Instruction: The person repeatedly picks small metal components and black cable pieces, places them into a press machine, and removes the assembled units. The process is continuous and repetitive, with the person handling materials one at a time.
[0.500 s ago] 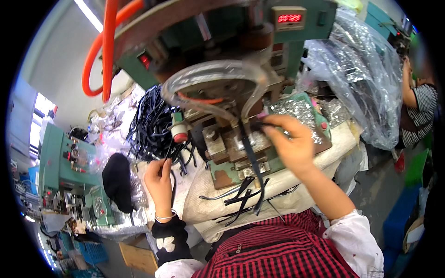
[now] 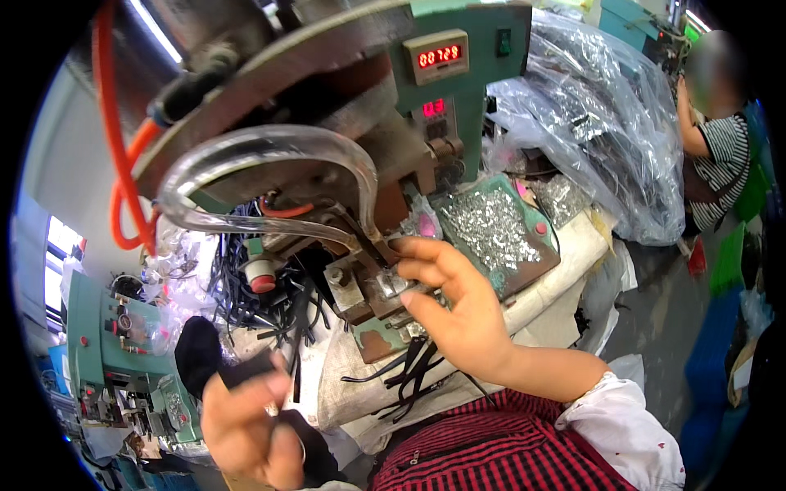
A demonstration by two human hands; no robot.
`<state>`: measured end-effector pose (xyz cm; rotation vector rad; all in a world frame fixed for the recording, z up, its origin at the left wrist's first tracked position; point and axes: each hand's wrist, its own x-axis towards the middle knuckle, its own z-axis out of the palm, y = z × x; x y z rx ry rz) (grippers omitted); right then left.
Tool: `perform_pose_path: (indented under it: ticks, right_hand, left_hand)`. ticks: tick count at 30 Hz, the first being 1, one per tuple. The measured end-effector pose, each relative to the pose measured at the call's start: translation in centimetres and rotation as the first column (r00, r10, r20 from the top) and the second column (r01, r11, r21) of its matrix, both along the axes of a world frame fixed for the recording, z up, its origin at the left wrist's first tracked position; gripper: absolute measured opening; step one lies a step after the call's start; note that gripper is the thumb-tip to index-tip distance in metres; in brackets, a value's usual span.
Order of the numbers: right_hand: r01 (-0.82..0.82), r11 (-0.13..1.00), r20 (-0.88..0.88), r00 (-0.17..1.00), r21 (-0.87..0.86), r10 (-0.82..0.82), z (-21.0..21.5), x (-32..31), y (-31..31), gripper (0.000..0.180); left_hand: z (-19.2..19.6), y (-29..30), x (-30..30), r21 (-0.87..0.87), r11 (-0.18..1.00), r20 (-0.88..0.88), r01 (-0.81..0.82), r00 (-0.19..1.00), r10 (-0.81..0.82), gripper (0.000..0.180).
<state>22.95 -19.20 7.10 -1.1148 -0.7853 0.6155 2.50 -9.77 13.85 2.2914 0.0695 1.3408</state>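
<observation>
Steel: a small bright metal block (image 2: 391, 284) is sitting on the press bed, at the picture's centre, its faces flat and shiny.
Right hand: the right hand (image 2: 458, 315) is reaching in from 5 o'clock, thumb and forefinger slightly apart and curling round the block's right side; whether they are pinching a part there cannot be told.
Left hand: the left hand (image 2: 246, 425) is hovering at 7 o'clock, blurred, fingers curling together on a thin black strap (image 2: 288, 344).
Strap: it is rising narrow and flat from the fingers toward 12 o'clock, well apart from the block.
Press: the green-painted machine (image 2: 458, 90) is filling the upper half, boxy, with two red digit displays.
Tube: a clear, glossy hose (image 2: 270, 143) is arching in a loop at 11 o'clock, its end dropping beside the block.
Hose: an orange rubber line (image 2: 115, 164) is curving down at 9 o'clock.
Tray: a green tray (image 2: 540, 229) at 2 o'clock is holding a heap of tiny silvery metal bits.
Loose straps: more black strips (image 2: 409, 368) are lying on the cloth-covered bench edge at 6 o'clock.
Bags: crinkled clear plastic (image 2: 598, 123) is piling up at 1 o'clock.
Person: someone in a striped top (image 2: 725, 164) is standing at 3 o'clock.
</observation>
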Motion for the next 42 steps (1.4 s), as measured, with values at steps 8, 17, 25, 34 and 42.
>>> perform_pose_path:
  ticks: [8,17,25,34,42]
  right_hand:
    - [0.783,0.613,0.965,0.230,-0.105,-0.129,-7.0,10.5,-3.4,0.030]
    - [0.753,0.658,0.932,0.231,0.011,-0.279,-8.9,12.5,-2.7,0.013]
    - [0.726,0.688,0.823,0.374,0.027,-0.428,-7.6,13.4,-3.2,0.008]
    - [0.660,0.751,0.861,0.367,0.024,-0.351,-10.2,12.4,-1.7,0.013]
    - [0.717,0.696,0.968,0.208,-0.051,-0.143,-10.0,11.3,-0.2,0.016]
  left_hand:
    - [-2.5,-2.2,7.2,0.544,0.794,-0.405,0.272,0.914,-0.035,0.016]
    - [-0.4,-2.4,7.6,0.661,0.687,-0.452,0.302,0.891,0.043,0.015]
    - [-2.5,-0.6,8.6,0.598,0.739,-0.472,0.312,0.882,0.010,0.013]
    - [-3.1,-0.9,8.6,0.609,0.759,-0.400,0.231,0.916,0.042,0.016]
    - [-7.5,-2.0,-0.3,0.356,0.922,-0.265,-0.150,0.930,0.254,0.024]
